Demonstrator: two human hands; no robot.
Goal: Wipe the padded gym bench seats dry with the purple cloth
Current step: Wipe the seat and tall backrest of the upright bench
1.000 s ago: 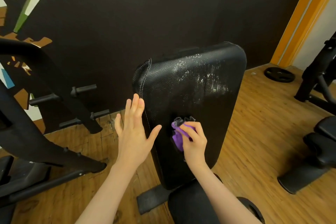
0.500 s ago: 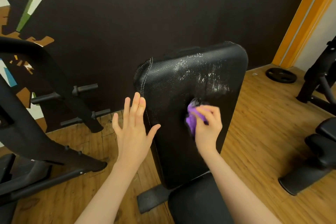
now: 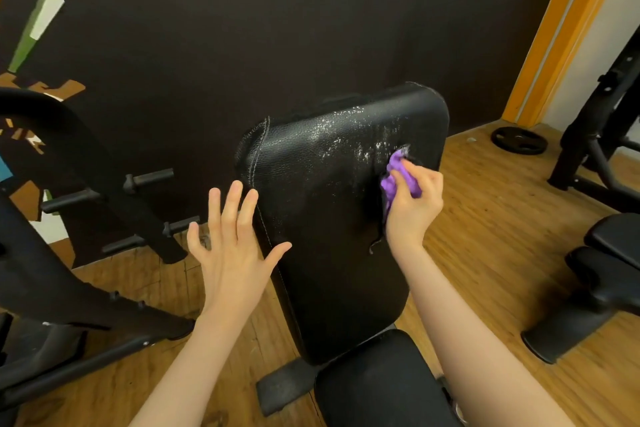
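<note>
A black padded backrest [image 3: 325, 218] stands tilted upright in the middle of the view, with glistening wet droplets across its upper part. My right hand [image 3: 414, 208] presses a bunched purple cloth [image 3: 398, 177] against the pad's upper right, just below the wet patch. With fingers spread, my left hand [image 3: 232, 246] is open at the pad's left edge, the thumb touching the side seam. The black seat pad [image 3: 374, 381] lies below the backrest at the bottom of the view.
A black weight rack with pegs [image 3: 104, 204] stands to the left against a dark wall. Another bench [image 3: 609, 270] and a black frame [image 3: 602, 121] are at the right. A weight plate [image 3: 517, 140] lies on the wooden floor near the orange door frame.
My right hand has slid the purple cloth up and to the right across the backrest, from the middle to the upper right. The left hand stays at the left edge.
</note>
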